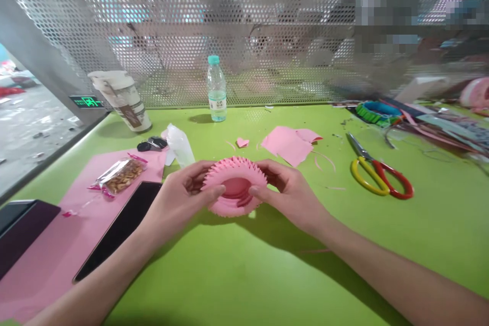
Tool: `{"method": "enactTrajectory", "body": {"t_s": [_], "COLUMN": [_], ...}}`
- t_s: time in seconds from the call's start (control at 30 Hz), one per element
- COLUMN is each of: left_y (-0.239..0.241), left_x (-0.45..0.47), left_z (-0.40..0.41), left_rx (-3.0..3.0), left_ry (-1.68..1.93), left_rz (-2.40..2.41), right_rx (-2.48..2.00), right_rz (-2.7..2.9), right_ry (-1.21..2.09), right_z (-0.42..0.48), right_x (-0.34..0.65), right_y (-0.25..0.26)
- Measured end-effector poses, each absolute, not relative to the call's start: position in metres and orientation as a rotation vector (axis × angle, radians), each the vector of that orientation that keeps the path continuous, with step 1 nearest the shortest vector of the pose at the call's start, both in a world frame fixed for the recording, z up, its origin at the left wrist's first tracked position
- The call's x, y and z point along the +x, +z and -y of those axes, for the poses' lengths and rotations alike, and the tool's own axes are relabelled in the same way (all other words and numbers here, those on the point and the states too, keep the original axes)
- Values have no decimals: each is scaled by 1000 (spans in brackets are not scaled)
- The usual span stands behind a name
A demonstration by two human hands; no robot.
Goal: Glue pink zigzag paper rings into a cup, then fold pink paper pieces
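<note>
A pink paper ring [234,209] with a spiky folded edge is held just above the green counter [420,244], directly in front of the person. Both grips are pressed together on it: the left hand [179,198] pinches its left side, with the thumb across the rim, and the right hand [286,196] pinches its right side the same way. Pink scraps [286,145] lie just behind it. To the right are scissors [364,178] with red and yellow handles. To the left, a snack packet [118,177] rests on a pink sheet [38,275], beside a black tablet [118,229]. Farther back stand a water bottle [216,91] and a paper cup [122,102].
</note>
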State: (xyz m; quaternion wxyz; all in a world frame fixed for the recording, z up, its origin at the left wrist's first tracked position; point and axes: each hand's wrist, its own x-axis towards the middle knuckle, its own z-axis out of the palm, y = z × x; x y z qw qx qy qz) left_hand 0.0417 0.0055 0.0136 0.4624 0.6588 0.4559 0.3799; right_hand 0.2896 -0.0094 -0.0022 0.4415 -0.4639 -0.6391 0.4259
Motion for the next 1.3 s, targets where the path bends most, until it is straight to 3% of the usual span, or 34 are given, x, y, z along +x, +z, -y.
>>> {"method": "enactTrajectory", "body": {"t_s": [0.2,0.33,1.3], "left_y": [14,14,16], "left_x": [32,27,29], "left_z": [-4,-5,-4], "left_rx": [2221,2380,2444], "left_ry": [1146,1238,1276], "left_rz": [-925,-745,-676], "right_rx": [-896,-796,-760], "right_rz": [1870,1918,1929], "right_ry": [460,259,211], "right_z": [14,15,14], "right_x": [295,297,297], "right_y": [1,2,-2]}}
